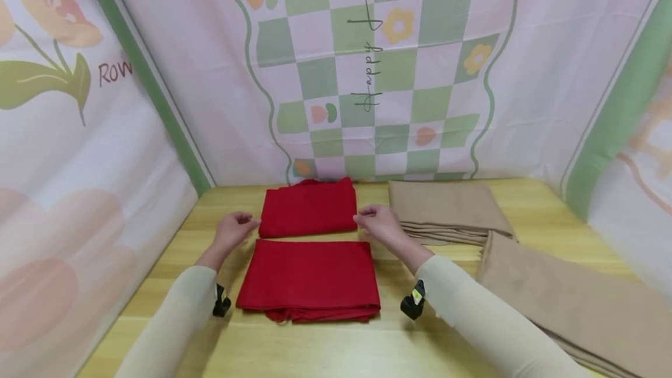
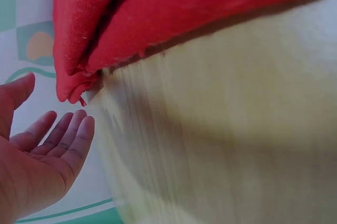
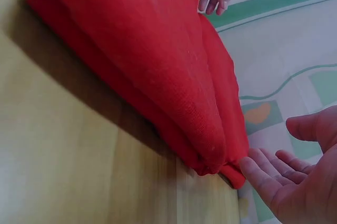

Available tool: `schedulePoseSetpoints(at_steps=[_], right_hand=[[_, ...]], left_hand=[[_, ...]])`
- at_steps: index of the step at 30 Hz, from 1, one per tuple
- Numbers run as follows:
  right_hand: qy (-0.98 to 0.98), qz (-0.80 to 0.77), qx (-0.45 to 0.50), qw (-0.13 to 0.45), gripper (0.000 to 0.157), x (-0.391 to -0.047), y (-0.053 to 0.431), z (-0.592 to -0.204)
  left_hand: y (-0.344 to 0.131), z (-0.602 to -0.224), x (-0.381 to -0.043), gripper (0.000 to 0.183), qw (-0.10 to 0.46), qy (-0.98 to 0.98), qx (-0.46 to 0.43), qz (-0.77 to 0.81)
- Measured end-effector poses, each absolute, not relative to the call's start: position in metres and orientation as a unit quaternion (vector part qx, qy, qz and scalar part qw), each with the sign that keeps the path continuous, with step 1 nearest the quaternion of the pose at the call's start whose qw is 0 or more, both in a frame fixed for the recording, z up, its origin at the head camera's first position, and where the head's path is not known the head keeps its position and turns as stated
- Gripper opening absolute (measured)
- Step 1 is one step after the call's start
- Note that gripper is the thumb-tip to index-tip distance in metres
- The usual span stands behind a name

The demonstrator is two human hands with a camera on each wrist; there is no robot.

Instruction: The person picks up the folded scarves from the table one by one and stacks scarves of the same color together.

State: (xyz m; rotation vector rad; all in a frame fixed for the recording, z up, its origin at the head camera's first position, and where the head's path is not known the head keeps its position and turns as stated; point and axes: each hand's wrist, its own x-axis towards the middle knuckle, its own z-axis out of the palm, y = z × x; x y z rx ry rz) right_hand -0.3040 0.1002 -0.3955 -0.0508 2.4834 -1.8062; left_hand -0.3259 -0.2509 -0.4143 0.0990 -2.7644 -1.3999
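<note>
Two folded red cloths lie one behind the other on the table: the far red cloth by the back curtain and the near red cloth in front of it. My left hand is at the far cloth's left edge; in the left wrist view its thumb stands apart from loosely bent fingers, nothing between them. On the opposite side, my right hand is beside the right edge. Its fingertips meet a cloth corner in the right wrist view; whether they touch it, I cannot tell.
To the right lie a folded beige cloth at the back and another beige cloth nearer, their corners close together. Patterned curtains enclose the wooden table at the back and both sides.
</note>
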Motion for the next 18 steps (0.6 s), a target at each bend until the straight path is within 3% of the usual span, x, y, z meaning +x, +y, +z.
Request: schedulePoseSetpoints(at_steps=[9, 18], right_hand=[[0.863, -0.504, -0.013, -0.008, 0.043, -0.324, 0.093, -0.396], [0.865, -0.501, -0.012, 0.022, 0.054, -0.341, 0.087, -0.403]], left_hand=[[-0.246, -0.415, -0.337, 0.056, -0.002, -0.907, 0.027, -0.419], [-0.241, -0.417, -0.346, 0.059, -0.018, -0.915, 0.022, -0.403]])
